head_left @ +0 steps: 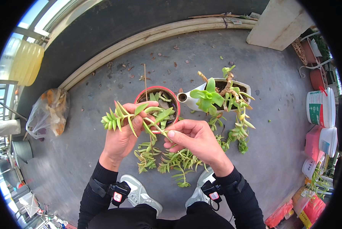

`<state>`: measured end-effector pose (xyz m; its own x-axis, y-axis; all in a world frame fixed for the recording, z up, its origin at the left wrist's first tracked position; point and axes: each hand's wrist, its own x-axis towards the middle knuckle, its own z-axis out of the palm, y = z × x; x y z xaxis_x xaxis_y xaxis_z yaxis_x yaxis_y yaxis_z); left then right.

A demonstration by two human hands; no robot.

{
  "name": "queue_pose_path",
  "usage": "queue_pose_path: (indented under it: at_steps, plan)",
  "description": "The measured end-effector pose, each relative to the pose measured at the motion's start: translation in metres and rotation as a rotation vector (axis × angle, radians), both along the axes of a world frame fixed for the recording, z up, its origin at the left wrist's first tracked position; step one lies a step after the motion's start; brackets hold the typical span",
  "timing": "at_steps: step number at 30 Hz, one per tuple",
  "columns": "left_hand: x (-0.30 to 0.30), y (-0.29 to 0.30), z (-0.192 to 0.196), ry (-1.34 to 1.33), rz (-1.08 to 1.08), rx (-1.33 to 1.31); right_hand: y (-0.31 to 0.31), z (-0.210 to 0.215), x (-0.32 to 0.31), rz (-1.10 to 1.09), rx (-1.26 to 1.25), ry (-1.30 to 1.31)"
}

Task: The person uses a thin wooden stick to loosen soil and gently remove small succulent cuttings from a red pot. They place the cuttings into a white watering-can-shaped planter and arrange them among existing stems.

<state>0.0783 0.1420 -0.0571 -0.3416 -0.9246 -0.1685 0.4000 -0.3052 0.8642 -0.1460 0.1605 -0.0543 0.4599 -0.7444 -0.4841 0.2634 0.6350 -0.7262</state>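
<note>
Concrete floor [102,160]; both hands grip succulent cutting [140,116].

Your two hands are bare, the left hand [119,139] at about seven o'clock of the picture's centre and the right hand [195,139] at about five. You wear snug black long sleeves [92,194] to the wrists. On each wrist sits a black strap with a small black device [118,192] bearing a red-and-white tag. Lower, near six o'clock, dark trousers and grey-white sneakers [140,192] show.

Both hands [121,137] [195,139] raised together, fingers pinched.
</note>
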Motion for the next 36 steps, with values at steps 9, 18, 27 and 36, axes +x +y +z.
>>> queue_pose_path:
  at_steps: [9, 18, 27, 36]
  plan:
    - [0.020, -0.011, 0.000, 0.071, 0.198, -0.020, 0.008, -0.018, -0.011, -0.028, -0.385, 0.393]
    - [0.019, -0.009, 0.003, -0.020, 0.049, -0.093, 0.005, -0.002, 0.005, -0.123, -0.620, 0.509]
    - [0.012, -0.007, 0.008, -0.095, -0.015, -0.156, 0.008, 0.003, 0.021, -0.087, -0.548, 0.503]
    - [0.028, -0.013, 0.023, -0.156, 0.013, -0.122, 0.006, -0.011, 0.012, -0.212, -0.603, 0.575]
